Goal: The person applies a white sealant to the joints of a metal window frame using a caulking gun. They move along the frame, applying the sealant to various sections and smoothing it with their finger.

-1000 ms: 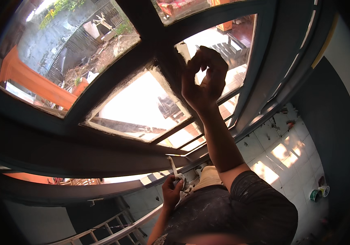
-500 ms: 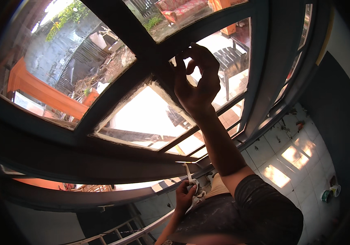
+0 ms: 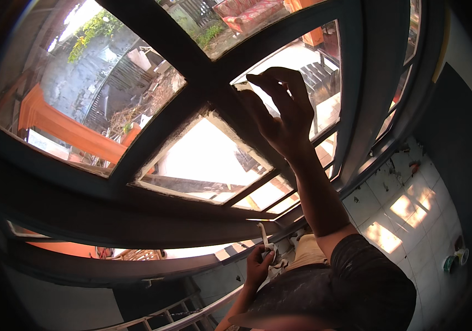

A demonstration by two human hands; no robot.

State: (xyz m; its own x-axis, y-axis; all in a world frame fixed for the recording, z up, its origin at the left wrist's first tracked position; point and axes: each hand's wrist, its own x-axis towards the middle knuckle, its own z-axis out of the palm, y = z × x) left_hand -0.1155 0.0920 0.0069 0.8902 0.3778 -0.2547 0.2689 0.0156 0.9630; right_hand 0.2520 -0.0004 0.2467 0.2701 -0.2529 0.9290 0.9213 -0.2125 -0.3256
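Observation:
My right hand (image 3: pixel 281 113) is raised against the dark window frame (image 3: pixel 208 105), where the bars cross. Its fingertips press a small pale piece (image 3: pixel 241 85) onto the diagonal bar beside a glass pane (image 3: pixel 203 160). Pale residue lines the pane's edges. Low down, near my body, my left hand (image 3: pixel 258 266) grips a thin white stick-like tool (image 3: pixel 262 234) that points up, together with a whitish lump or rag (image 3: pixel 278 267). The dark sleeve of my right arm fills the lower right.
White floor tiles (image 3: pixel 412 220) with sun patches lie at the right, with a small greenish roll (image 3: pixel 452 261) on them. A pale railing (image 3: pixel 181 314) runs along the bottom. Through the glass I see an orange beam (image 3: pixel 65 129), debris and a red sofa (image 3: pixel 247 11).
My right hand has spread its fingers and slid up and left along the bar toward the crossing. The left hand with the white tool has stayed low.

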